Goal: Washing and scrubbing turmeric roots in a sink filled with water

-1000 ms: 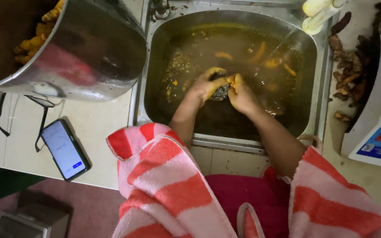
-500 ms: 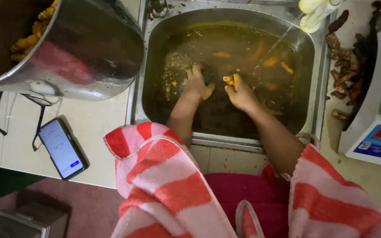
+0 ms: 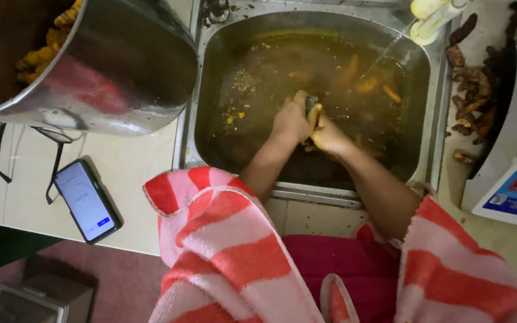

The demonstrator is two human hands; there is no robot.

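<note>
A scrubbing step is judged to be in hand: both hands are met low in the steel sink (image 3: 201, 107), which is filled with murky brown water, and a small dark scrubber (image 3: 311, 105) is pinched upright between them. The left hand (image 3: 291, 121) has its fingers curled together over the scrubber's near side, while the right hand (image 3: 329, 135) is pressed against it from the other side, its fingers closed around something that cannot be made out under the water, most likely one of the roots. Orange-yellow root pieces (image 3: 371, 84) are seen afloat further back in the water, and a thin stream is run into the sink from the pale tap (image 3: 429, 18) at the upper right. A large steel pot (image 3: 127, 72) holding yellow roots (image 3: 46, 51) is stood on the worktop (image 3: 133, 179) to the left, with a phone (image 3: 85, 201) lying nearer the edge; dark unwashed roots (image 3: 471, 96) are heaped to the right of the sink. The next move is judged to call for a firm hold on the slippery piece while it is rubbed clean. Compared with half a second ago, the hands, then spread apart with an orange piece shown in the right one, have been brought together over the scrubber
</note>
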